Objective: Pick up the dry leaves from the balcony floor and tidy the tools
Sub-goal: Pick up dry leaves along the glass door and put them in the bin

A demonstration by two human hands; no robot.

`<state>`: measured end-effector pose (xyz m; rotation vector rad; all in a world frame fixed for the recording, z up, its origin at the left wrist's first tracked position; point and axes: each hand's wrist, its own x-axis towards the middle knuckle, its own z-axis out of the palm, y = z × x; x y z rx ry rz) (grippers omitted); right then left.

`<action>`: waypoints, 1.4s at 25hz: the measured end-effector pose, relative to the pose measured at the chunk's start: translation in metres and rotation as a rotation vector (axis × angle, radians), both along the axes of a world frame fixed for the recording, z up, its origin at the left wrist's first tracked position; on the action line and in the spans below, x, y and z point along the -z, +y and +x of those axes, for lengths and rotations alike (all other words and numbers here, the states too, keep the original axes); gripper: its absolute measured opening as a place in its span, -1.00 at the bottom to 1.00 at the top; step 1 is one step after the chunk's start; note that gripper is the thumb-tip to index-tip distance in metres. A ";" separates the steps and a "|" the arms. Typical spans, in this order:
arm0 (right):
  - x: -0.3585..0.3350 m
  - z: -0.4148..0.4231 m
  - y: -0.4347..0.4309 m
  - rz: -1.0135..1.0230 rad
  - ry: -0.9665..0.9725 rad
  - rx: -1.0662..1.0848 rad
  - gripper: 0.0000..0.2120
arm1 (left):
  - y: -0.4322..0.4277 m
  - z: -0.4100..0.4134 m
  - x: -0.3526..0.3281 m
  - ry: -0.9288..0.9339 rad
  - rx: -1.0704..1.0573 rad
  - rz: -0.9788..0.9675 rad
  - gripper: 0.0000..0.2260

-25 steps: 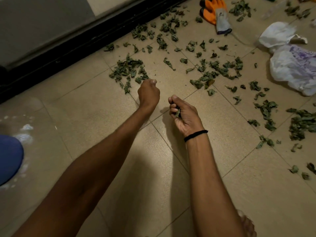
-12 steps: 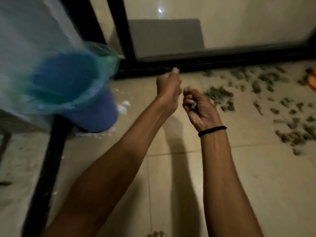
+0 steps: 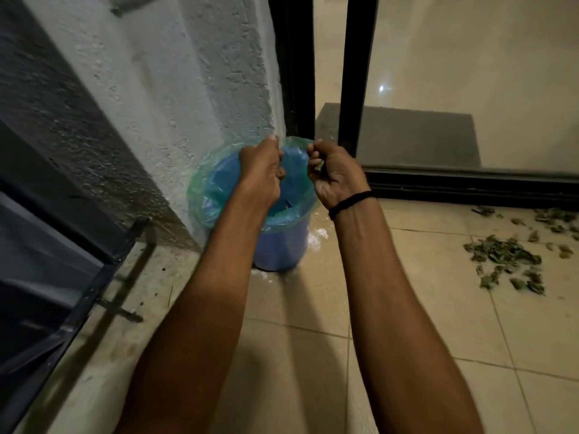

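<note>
Both fists are hovering over the blue bin (image 3: 279,245), which is sitting in the corner by the rough wall (image 3: 175,89) and lined with a green bag (image 3: 200,195). The left hand (image 3: 261,170) is clenched tight; what's inside it isn't showing. The right hand (image 3: 336,175) is curled around a few dry leaves (image 3: 319,166), peeking out between the fingers. More leaves (image 3: 504,255) are lying scattered on the tiled floor (image 3: 407,308), well off to the right.
</note>
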<state>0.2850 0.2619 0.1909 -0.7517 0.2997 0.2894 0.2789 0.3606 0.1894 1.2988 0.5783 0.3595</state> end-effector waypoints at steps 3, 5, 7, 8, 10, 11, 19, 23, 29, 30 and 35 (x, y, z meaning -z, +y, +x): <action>0.001 0.004 0.023 -0.078 0.035 -0.027 -0.75 | 0.028 0.003 0.024 0.092 -0.024 -0.040 -0.88; -0.008 -0.008 0.025 -0.031 0.043 -0.192 -0.61 | 0.037 0.004 0.035 0.080 -0.031 -0.090 -0.70; -0.017 -0.020 0.017 0.078 0.038 -0.288 -0.47 | 0.044 0.010 0.044 0.040 -0.065 -0.076 -0.41; -0.022 -0.027 0.012 0.097 0.043 -0.303 -0.38 | 0.047 0.013 0.049 0.051 -0.053 -0.086 -0.33; -0.020 -0.030 0.008 0.058 0.058 -0.269 -0.23 | 0.045 0.004 0.040 0.095 -0.039 -0.125 -0.29; -0.018 -0.030 0.007 0.032 0.042 -0.250 -0.21 | 0.046 0.001 0.038 0.098 -0.046 -0.124 -0.33; -0.002 -0.023 -0.022 -0.080 -0.064 0.124 -0.88 | 0.005 0.005 0.017 -0.116 -0.123 0.065 -0.71; 0.012 -0.024 -0.070 -0.083 -0.022 0.240 -0.90 | -0.062 0.001 0.015 -0.178 0.078 0.336 -0.72; 0.059 -0.033 -0.173 -0.218 0.094 0.426 -0.91 | -0.186 0.008 0.047 -0.091 0.560 0.633 -0.70; 0.070 -0.033 -0.192 -0.248 0.117 0.475 -0.91 | -0.207 0.012 0.051 -0.076 0.632 0.691 -0.70; 0.135 -0.039 -0.293 -0.662 0.245 0.562 -0.77 | -0.318 0.044 0.058 0.053 0.955 1.044 -0.69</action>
